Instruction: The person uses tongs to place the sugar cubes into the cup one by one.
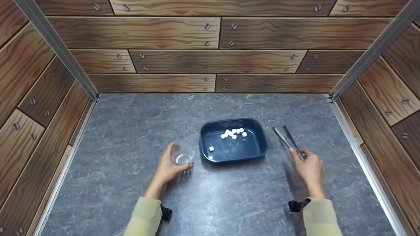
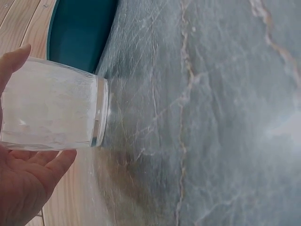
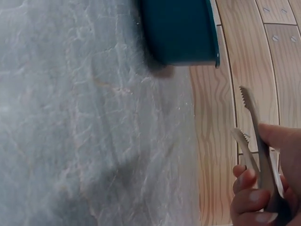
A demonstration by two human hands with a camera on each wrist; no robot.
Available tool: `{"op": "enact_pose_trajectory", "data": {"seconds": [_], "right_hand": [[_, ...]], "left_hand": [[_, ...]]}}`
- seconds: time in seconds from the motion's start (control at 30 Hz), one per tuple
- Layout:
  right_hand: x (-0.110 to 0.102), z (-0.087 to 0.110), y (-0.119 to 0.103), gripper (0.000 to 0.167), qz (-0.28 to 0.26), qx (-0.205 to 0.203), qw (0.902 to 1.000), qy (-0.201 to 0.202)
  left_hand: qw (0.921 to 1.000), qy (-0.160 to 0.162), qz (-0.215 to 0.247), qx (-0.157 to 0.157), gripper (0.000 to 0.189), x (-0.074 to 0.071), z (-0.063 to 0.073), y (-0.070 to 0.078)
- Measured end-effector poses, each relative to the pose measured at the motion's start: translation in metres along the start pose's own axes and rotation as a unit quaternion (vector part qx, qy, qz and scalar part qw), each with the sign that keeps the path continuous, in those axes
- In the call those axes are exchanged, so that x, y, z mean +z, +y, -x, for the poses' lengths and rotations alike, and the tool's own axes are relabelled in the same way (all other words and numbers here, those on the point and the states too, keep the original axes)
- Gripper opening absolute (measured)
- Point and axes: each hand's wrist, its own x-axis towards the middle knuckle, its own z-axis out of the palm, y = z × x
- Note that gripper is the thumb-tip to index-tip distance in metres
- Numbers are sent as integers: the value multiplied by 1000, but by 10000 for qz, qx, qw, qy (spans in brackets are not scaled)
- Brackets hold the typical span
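A clear glass (image 1: 183,155) stands left of the blue dish; my left hand (image 1: 169,167) holds it from the side, thumb and fingers on either side. In the left wrist view the glass (image 2: 51,106) looks empty, its base at the tabletop. My right hand (image 1: 308,167) grips metal tongs (image 1: 288,141) right of the dish. Their serrated tips are apart with nothing between them, and in the right wrist view the tongs (image 3: 258,141) are above the table. In the dark blue dish (image 1: 236,160) lie several white cubes (image 1: 229,133), most clustered at the back; one cube (image 1: 211,148) sits near its left wall.
The grey marbled tabletop (image 1: 124,131) carries the dish near its middle. Wood-patterned panels (image 1: 210,62) stand at the back and both sides, with metal rails (image 1: 367,170) along the side edges.
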Motion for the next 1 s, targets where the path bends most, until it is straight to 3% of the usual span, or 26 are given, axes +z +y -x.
{"op": "enact_pose_trajectory", "data": {"seconds": [0.27, 0.7, 1.0], "right_hand": [[1, 0, -12, 75, -114, -707, 9974, 64], [15, 2, -33, 59, 81, -1577, 9874, 97], [19, 5, -54, 55, 446, -1952, 9795, -216]], "left_hand": [[9999, 60, -64, 50, 93, 1, 1, -1], [10000, 65, -36, 53, 92, 1, 1, 0], [10000, 77, -11, -7, 92, 1, 1, 0]]}}
